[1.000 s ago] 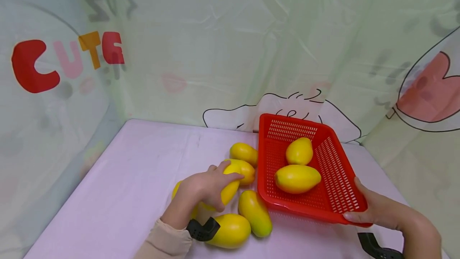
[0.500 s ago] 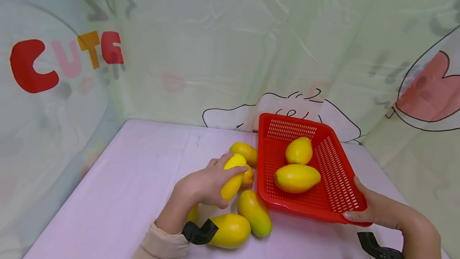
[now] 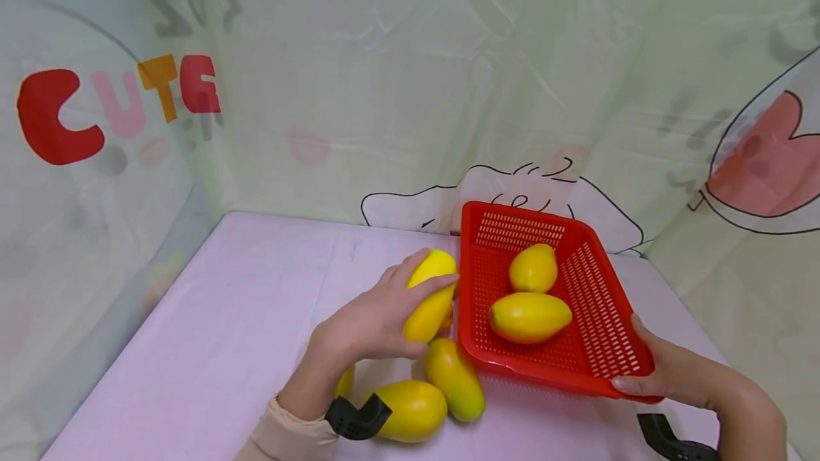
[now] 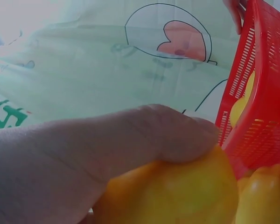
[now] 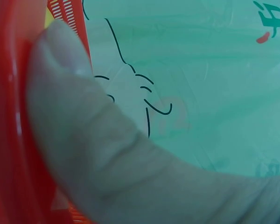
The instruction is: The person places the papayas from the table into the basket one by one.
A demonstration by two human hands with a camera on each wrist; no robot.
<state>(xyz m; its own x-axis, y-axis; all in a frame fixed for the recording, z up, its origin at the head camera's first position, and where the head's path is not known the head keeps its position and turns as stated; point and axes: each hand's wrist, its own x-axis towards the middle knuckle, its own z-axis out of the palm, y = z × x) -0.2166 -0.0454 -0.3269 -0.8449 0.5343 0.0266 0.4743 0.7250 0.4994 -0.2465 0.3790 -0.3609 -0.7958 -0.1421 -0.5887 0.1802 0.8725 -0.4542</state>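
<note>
My left hand [image 3: 378, 311] grips a yellow mango [image 3: 428, 311] just left of the red basket [image 3: 470, 347], thumb and fingers around its sides. In the left wrist view the thumb presses along the held mango [image 4: 177, 196]. My right hand [image 3: 679, 368] holds the near right corner of the basket, its thumb over the rim; the right wrist view shows that thumb [image 5: 79, 121] against the red rim [image 5: 11, 112]. The basket stands tilted toward me. Inside it lie two yellow mangoes, one [image 3: 534, 269] behind the other [image 3: 530, 318].
On the pale tablecloth [image 3: 269, 283], a greenish-yellow mango [image 3: 455, 379] and a yellow one [image 3: 410, 411] lie in front of the basket. Other mangoes are partly hidden by my left hand and wrist. A printed curtain [image 3: 359, 91] hangs behind the table.
My left hand has moved up and to the right with the mango, closer to the basket's left wall. The right hand and the basket have stayed in place.
</note>
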